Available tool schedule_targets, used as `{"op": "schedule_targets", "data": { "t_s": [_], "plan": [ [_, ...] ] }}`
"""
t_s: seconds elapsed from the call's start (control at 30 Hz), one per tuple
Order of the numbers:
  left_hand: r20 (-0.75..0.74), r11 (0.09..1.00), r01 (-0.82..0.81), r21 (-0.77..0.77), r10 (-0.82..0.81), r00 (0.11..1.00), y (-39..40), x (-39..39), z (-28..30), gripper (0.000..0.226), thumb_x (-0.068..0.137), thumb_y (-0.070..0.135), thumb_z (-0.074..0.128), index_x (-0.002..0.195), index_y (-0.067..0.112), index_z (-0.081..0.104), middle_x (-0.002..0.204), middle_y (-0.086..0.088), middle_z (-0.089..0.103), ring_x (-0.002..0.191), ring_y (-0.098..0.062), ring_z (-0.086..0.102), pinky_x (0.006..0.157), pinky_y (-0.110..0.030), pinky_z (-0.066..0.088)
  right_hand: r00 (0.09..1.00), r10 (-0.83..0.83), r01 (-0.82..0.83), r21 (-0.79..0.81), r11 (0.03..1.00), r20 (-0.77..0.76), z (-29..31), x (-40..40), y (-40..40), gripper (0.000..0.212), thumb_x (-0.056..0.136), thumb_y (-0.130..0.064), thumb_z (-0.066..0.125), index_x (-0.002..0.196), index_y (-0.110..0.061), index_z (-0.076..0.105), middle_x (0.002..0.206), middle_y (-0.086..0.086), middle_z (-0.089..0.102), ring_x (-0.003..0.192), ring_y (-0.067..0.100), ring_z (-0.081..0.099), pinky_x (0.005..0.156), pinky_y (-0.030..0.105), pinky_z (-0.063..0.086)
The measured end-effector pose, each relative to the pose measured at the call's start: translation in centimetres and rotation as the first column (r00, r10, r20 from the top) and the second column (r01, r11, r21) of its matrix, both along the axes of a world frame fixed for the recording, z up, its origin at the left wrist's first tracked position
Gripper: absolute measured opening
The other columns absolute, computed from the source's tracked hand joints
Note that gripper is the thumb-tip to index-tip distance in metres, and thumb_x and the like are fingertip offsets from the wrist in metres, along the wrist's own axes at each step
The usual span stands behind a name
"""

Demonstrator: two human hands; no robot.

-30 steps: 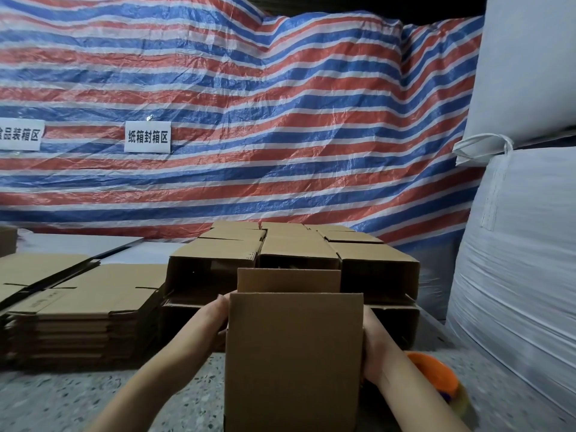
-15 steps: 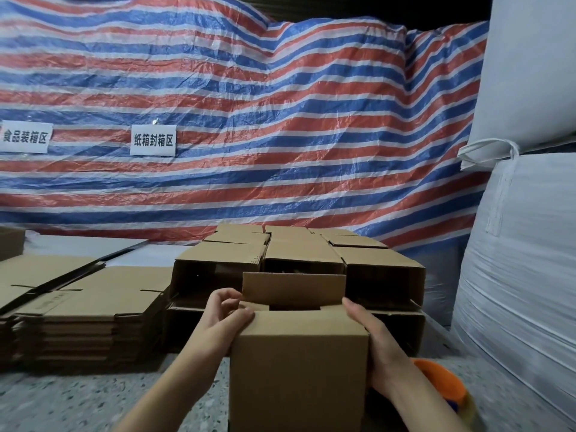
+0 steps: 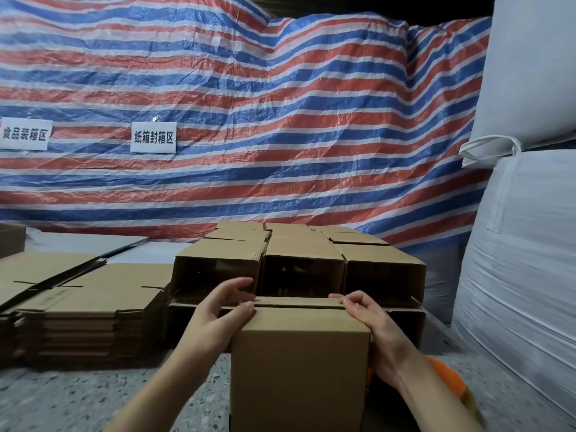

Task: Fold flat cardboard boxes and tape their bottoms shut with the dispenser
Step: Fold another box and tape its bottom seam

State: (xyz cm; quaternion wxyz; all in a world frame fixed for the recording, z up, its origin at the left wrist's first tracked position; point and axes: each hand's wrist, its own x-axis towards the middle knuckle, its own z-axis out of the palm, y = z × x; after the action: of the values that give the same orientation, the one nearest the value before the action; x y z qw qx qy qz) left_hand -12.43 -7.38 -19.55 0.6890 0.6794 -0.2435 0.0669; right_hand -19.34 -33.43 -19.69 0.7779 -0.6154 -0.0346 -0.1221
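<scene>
Hanging behind everything, the striped tarp (image 3: 249, 120) backs white bulk sacks (image 3: 523, 244), folded boxes (image 3: 299, 260) and the flat stack (image 3: 84, 307). Before you on the speckled floor (image 3: 78, 397) stands the upright box (image 3: 299, 363). Your left hand (image 3: 218, 310) and right hand (image 3: 374, 322) press its top flaps with relaxed fingers. An orange dispenser (image 3: 448, 381) peeks beside your right wrist.

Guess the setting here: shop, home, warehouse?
Probably a warehouse packing area: stacks of flat cardboard, rows of folded boxes, big white bulk sacks and a striped tarp with printed zone signs.
</scene>
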Motion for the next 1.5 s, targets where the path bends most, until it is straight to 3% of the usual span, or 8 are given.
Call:
{"op": "schedule_targets", "data": {
  "t_s": [0.3,0.5,0.67,0.9,1.0,1.1,1.17,1.5],
  "plan": [
    [0.044,0.974,-0.076,0.215,0.068,0.997,0.3,-0.8,1.3,0.016,0.092,0.030,0.066,0.082,0.037,0.077,0.100,0.013,0.067,0.093,-0.013,0.063,0.055,-0.016,0.051,0.997,-0.078,0.077,-0.099,0.992,-0.002,0.0,-0.1,0.6,0.036,0.079,-0.035,0.067,0.095,-0.004,0.061,0.106,0.010,0.074,0.080,0.022,0.070,0.068,0.033,0.057],
    [0.540,0.551,-0.498,0.670,0.099,0.836,-1.0,-1.9,5.2,0.010,0.094,0.032,0.057,0.094,0.037,0.065,0.090,0.025,0.053,0.108,-0.005,0.050,0.110,-0.038,0.034,0.996,-0.088,0.088,-0.107,0.990,0.007,0.5,-0.5,0.9,0.032,0.079,-0.033,0.067,0.094,-0.005,0.061,0.097,0.014,0.069,0.083,0.024,0.065,0.072,0.035,0.052],
    [0.405,0.576,-0.216,0.788,-0.221,0.887,-4.9,-3.6,5.4,0.053,0.096,0.059,0.044,0.145,0.039,0.040,0.148,0.020,0.042,0.136,-0.005,0.038,0.104,-0.022,0.025,0.996,-0.086,0.086,-0.110,0.990,0.003,0.5,-0.5,0.8,0.025,0.082,-0.033,0.067,0.090,-0.009,0.064,0.096,0.014,0.068,0.083,0.026,0.064,0.070,0.035,0.053],
    [0.474,0.466,-0.301,0.832,-0.317,0.822,-5.8,-2.4,3.8,0.057,0.093,0.068,0.040,0.143,0.041,0.041,0.145,0.016,0.049,0.126,-0.010,0.050,0.096,-0.026,0.041,0.992,-0.124,0.113,-0.220,0.969,-0.037,0.4,0.1,0.1,0.029,0.089,-0.045,0.064,0.098,-0.018,0.070,0.101,0.007,0.071,0.092,0.024,0.068,0.076,0.034,0.055],
    [0.436,0.489,-0.245,0.837,-0.326,0.839,-5.7,-2.1,3.9,0.057,0.092,0.069,0.041,0.143,0.043,0.040,0.142,0.015,0.051,0.123,-0.010,0.052,0.089,-0.025,0.040,0.909,-0.416,0.360,-0.561,0.745,0.031,0.8,0.5,-2.0,0.031,0.102,-0.049,0.048,0.098,-0.024,0.067,0.100,0.001,0.069,0.095,0.016,0.065,0.083,0.034,0.052],
    [0.391,0.493,-0.193,0.848,-0.337,0.856,-5.6,-2.0,4.1,0.060,0.091,0.072,0.037,0.143,0.043,0.040,0.144,0.016,0.050,0.126,-0.011,0.050,0.089,-0.024,0.037,0.793,-0.584,0.250,-0.967,0.053,0.173,0.2,-0.4,-4.9,0.037,0.098,-0.059,0.047,0.081,-0.028,0.057,0.082,-0.006,0.062,0.075,0.009,0.059,0.061,0.028,0.045],
    [0.343,0.492,-0.141,0.859,-0.348,0.873,-5.5,-2.1,4.4,0.059,0.092,0.072,0.035,0.143,0.043,0.041,0.145,0.017,0.049,0.128,-0.010,0.049,0.088,-0.023,0.035,0.759,-0.633,0.077,-0.987,-0.141,0.150,-1.0,-1.3,-6.3,0.044,0.091,-0.071,0.044,0.079,-0.030,0.054,0.077,-0.009,0.062,0.069,0.007,0.060,0.058,0.027,0.047],
    [0.213,0.468,-0.047,0.883,-0.309,0.927,-5.5,-2.8,5.3,0.051,0.103,0.056,0.023,0.148,0.039,0.038,0.151,0.011,0.044,0.137,-0.014,0.041,0.108,-0.032,0.031,0.733,-0.680,-0.095,-0.994,-0.056,-0.031,-5.3,-2.5,-7.0,0.038,0.085,-0.069,0.057,0.093,-0.032,0.061,0.087,-0.009,0.064,0.079,0.006,0.062,0.075,0.026,0.055]
  ]
}}
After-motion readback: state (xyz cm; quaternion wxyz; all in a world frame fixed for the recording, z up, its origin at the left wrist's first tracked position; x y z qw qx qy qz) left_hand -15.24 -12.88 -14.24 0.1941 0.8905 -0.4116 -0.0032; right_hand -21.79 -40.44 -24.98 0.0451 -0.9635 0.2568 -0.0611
